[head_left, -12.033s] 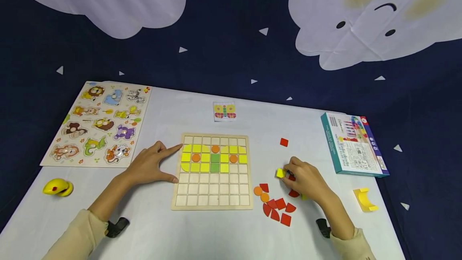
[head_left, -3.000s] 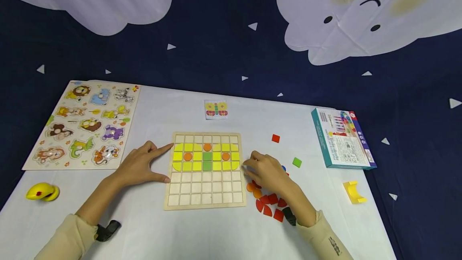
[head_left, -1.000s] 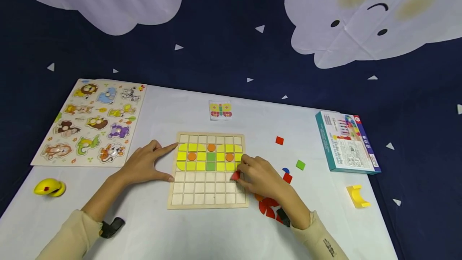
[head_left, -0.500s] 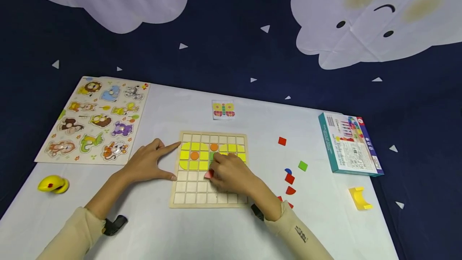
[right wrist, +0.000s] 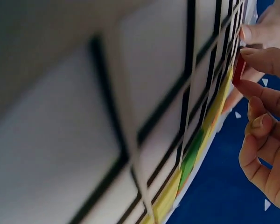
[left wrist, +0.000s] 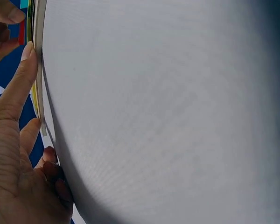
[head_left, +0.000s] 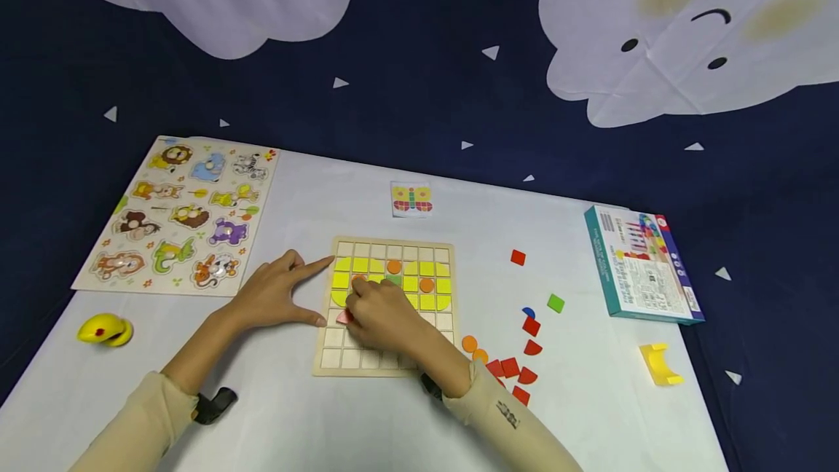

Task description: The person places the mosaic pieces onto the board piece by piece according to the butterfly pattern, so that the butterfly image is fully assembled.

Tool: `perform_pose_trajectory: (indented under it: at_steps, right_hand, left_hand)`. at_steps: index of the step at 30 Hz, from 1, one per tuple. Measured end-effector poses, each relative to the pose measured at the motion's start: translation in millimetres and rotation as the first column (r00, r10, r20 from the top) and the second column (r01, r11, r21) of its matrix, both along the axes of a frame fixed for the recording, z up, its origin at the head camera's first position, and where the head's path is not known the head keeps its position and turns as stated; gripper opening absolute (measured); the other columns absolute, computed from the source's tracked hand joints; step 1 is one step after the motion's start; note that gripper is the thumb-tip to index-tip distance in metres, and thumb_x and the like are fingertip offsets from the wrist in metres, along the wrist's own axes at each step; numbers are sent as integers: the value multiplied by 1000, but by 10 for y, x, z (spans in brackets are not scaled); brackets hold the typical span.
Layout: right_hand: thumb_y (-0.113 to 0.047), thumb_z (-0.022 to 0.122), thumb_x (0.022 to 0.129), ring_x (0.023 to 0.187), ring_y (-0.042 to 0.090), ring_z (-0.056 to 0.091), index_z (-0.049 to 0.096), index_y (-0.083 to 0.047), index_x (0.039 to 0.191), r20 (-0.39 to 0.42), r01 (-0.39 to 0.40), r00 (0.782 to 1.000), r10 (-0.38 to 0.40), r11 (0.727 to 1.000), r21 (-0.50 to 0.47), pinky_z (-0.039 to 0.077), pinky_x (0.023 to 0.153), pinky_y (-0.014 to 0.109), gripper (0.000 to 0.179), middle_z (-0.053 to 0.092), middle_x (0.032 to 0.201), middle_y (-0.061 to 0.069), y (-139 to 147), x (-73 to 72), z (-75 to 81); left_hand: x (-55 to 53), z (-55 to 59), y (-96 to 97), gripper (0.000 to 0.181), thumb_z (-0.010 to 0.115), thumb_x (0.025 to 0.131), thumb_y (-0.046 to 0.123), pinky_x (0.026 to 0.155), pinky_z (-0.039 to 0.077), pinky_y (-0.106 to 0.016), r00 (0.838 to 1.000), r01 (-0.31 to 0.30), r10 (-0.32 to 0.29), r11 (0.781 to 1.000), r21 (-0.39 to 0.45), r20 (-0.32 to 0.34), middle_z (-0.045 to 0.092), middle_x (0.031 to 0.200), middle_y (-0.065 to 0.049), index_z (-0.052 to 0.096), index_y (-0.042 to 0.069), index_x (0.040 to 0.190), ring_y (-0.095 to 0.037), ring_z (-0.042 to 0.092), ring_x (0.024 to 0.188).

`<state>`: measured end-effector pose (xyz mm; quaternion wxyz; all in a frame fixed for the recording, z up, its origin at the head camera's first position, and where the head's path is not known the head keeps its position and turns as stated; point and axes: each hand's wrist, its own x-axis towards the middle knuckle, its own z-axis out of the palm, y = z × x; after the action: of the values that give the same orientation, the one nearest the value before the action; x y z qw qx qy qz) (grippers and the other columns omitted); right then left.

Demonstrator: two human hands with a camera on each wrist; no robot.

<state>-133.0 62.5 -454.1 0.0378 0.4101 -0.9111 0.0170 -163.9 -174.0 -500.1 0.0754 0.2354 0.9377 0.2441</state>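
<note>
A wooden grid board (head_left: 323, 355) lies mid-table, its upper rows partly filled with yellow tiles (head_left: 426, 269), orange discs (head_left: 427, 285) and green tiles (head_left: 395, 280). My right hand (head_left: 387, 315) pinches a red tile (head_left: 344, 317) between thumb and fingertips, over the left end of the row below the yellow ones. That red tile (right wrist: 239, 70) appears edge-on in the right wrist view, so its full outline is hidden. With thumb and index finger spread, my left hand (head_left: 278, 293) touches the board's left edge. My right hand covers part of the board's middle.
Right of the board lie loose red tiles (head_left: 510, 368), orange discs (head_left: 469, 344), a blue piece (head_left: 528, 312) and a green square (head_left: 556, 303). A butterfly picture card (head_left: 411, 199) sits behind. Around them are an animal puzzle (head_left: 223, 253), a box (head_left: 645, 264) and yellow toys (head_left: 105, 330).
Over the last second my right hand has carried the red tile leftward across the board, uncovering the loose pieces. Earlier, yellow tiles filled the right end of their row. My left hand stays put.
</note>
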Motion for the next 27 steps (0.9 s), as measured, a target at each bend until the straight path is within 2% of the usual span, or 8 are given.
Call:
perform_pose_trajectory:
  at_steps: [5, 12, 17, 23, 27]
  right_hand:
    - [-26, 66, 91, 66, 9, 53, 74, -15, 85, 23, 6, 1000, -7, 1000, 21, 43, 60, 24, 14, 59, 84, -3, -86, 5, -29]
    - [-21, 69, 89, 63, 7, 49, 73, -18, 91, 79, 22, 997, -21, 1000, -11, 40, 56, 21, 6, 58, 81, -4, -144, 27, -79]
    - [-18, 66, 90, 62, 7, 51, 74, -20, 95, 63, 39, 997, -40, 999, 14, 39, 54, 21, 10, 60, 80, -4, -164, 54, -91]
    - [-25, 63, 95, 70, 10, 58, 73, -20, 105, 45, 28, 998, -33, 993, 117, 47, 61, 26, 15, 62, 87, -3, -175, 104, -43]
    - [-31, 65, 95, 71, 10, 57, 71, -18, 104, 77, 37, 996, -44, 995, 92, 46, 66, 26, 17, 59, 88, -3, -113, 130, 24]
  left_hand:
    - [-5, -1, 3, 109, 79, 56, 76, 72, 30, -32, 1000, -2, 2, 1000, 2, 5, 44, 95, 1, 47, 28, 149, -13, 38, 77]
    - [-1, 0, -5, 110, 78, 56, 77, 71, 30, -31, 1000, -5, 5, 1000, 4, 12, 43, 94, 2, 47, 28, 149, -13, 37, 77]
    - [-6, 15, 8, 110, 78, 56, 77, 70, 29, -31, 1000, -1, 1, 1000, 3, 16, 43, 94, 1, 48, 28, 149, -14, 37, 76]
    - [-8, 12, 5, 110, 78, 55, 77, 69, 29, -31, 1000, -6, 6, 1000, 2, 22, 43, 93, 1, 48, 28, 148, -14, 37, 75]
    - [-4, 9, -6, 109, 78, 56, 77, 70, 29, -31, 1000, -8, 8, 1000, -3, 15, 43, 93, 1, 48, 28, 148, -13, 37, 75]
